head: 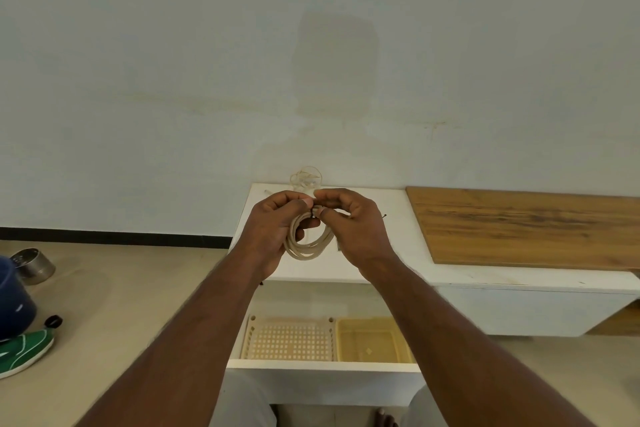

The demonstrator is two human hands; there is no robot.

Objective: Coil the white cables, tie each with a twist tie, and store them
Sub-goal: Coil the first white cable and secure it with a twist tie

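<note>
Right, nearest, an open drawer (322, 366) with two trays. Above it, the left hand (273, 232) grips the coiled white cable (306, 246) over the white cabinet top (398, 204), while the right hand (349, 222) pinches a dark twist tie (313, 212) at the coil's top. Farther back, another loose cable (306, 178) lies by the wall.

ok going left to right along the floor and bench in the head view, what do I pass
Green shoe → steel tin → left hand → cable coil → right hand → wooden board.
</note>
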